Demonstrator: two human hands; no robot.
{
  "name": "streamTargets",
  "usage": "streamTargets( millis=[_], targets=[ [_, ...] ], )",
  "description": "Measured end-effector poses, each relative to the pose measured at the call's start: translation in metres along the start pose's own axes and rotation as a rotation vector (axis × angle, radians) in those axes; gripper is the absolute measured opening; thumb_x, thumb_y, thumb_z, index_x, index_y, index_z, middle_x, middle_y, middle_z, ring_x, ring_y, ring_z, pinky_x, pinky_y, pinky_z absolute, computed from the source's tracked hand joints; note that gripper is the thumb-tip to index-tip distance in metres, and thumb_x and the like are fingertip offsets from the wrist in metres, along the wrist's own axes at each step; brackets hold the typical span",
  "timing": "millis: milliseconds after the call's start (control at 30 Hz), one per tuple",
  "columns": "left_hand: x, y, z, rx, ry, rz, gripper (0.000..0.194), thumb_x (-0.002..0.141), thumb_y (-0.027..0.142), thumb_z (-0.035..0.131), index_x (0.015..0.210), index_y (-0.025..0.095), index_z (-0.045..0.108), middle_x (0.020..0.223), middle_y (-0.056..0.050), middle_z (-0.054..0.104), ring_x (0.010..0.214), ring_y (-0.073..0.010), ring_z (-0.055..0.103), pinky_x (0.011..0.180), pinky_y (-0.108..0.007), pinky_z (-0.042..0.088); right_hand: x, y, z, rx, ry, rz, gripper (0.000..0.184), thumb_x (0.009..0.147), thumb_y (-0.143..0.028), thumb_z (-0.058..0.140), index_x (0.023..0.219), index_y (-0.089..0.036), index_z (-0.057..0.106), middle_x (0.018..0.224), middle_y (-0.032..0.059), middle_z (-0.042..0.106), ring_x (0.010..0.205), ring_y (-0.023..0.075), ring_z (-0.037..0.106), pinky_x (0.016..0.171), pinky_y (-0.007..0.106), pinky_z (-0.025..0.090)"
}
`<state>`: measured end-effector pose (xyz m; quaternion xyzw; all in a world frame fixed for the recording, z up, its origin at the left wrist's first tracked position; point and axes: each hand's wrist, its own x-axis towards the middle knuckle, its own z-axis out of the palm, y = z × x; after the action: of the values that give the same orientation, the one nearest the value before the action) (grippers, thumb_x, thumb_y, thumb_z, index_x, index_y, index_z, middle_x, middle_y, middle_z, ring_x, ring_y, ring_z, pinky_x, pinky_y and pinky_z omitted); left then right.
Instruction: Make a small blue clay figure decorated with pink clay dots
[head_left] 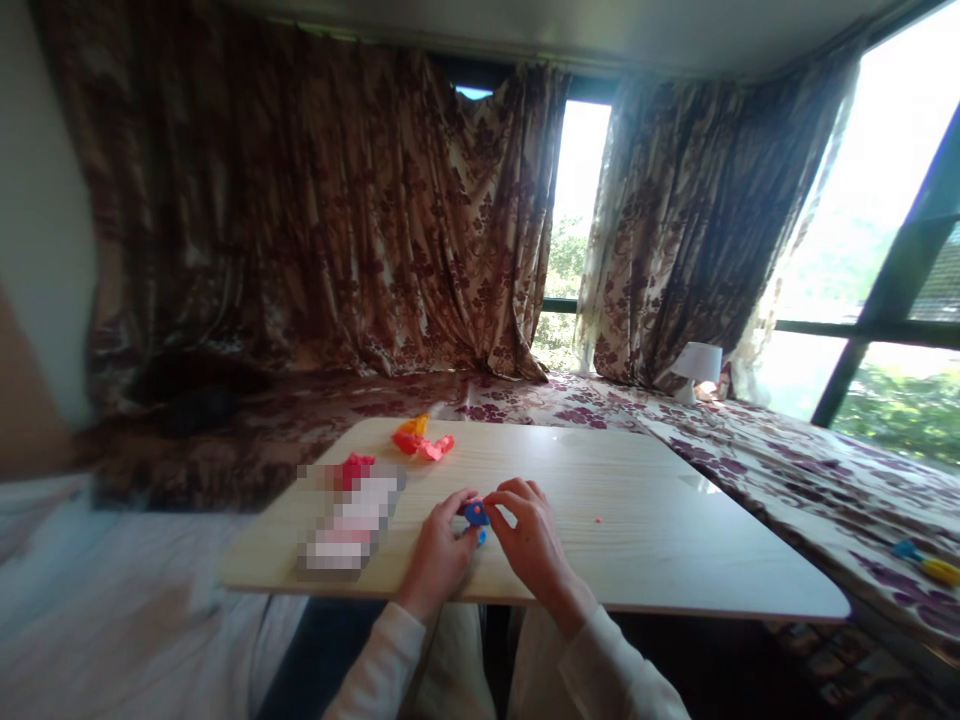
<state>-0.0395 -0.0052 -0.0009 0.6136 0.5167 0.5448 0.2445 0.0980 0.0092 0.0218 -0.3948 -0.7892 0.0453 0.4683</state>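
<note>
My left hand (439,550) and my right hand (529,535) meet over the near edge of a light wooden table (645,520). Both pinch one small blue toy piece (475,514) between their fingertips, and a bit of lighter blue shows just under it. Both hands are closed on it. Farther back on the table lie small orange and red toy pieces (421,441). A red piece (356,468) sits at the top of a blurred-out patch on the left of the table.
A tiny red bit (598,519) lies on the table to the right of my hands. A white lamp (696,368) stands on the patterned window seat behind. A blue and yellow toy (930,564) lies at the far right. Heavy curtains hang behind.
</note>
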Motion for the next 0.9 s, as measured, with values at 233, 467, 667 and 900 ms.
streamTargets(
  millis=[233, 467, 667, 900],
  targets=[
    [0.000, -0.003, 0.002, -0.019, 0.007, 0.003, 0.039, 0.069, 0.015, 0.057, 0.108, 0.017, 0.059, 0.108, -0.009, 0.064, 0.100, -0.0193, 0.058, 0.093, -0.034, 0.042, 0.000, -0.002, 0.001, -0.002, 0.034, 0.015, 0.009, 0.081, -0.016, 0.059, 0.077, -0.022, 0.065, 0.081, 0.0022, 0.060, 0.082, 0.0189, 0.050, 0.075, 0.030, 0.040],
    [0.001, -0.005, 0.001, -0.062, 0.022, 0.003, 0.037, 0.067, 0.016, 0.060, 0.103, 0.017, 0.062, 0.106, -0.009, 0.066, 0.101, -0.0211, 0.058, 0.095, -0.036, 0.041, -0.012, -0.005, 0.000, -0.064, 0.029, -0.059, 0.021, 0.084, -0.011, 0.050, 0.090, -0.023, 0.067, 0.085, 0.0042, 0.058, 0.083, 0.0193, 0.048, 0.075, 0.031, 0.040],
    [0.002, -0.007, 0.001, -0.071, 0.024, -0.009, 0.035, 0.066, 0.016, 0.060, 0.102, 0.016, 0.063, 0.107, -0.009, 0.066, 0.103, -0.0217, 0.058, 0.096, -0.036, 0.040, -0.017, -0.012, -0.002, -0.120, -0.030, -0.086, 0.041, 0.076, 0.000, 0.045, 0.106, -0.022, 0.063, 0.090, 0.0065, 0.058, 0.086, 0.0213, 0.047, 0.077, 0.034, 0.041],
    [0.001, -0.005, 0.001, -0.100, 0.027, -0.015, 0.035, 0.066, 0.016, 0.060, 0.101, 0.017, 0.063, 0.106, -0.009, 0.066, 0.102, -0.0215, 0.058, 0.095, -0.036, 0.040, -0.019, -0.014, -0.002, -0.112, -0.045, -0.094, 0.044, 0.075, 0.001, 0.043, 0.108, -0.021, 0.061, 0.092, 0.0071, 0.058, 0.087, 0.0216, 0.048, 0.078, 0.035, 0.043]
  ],
)
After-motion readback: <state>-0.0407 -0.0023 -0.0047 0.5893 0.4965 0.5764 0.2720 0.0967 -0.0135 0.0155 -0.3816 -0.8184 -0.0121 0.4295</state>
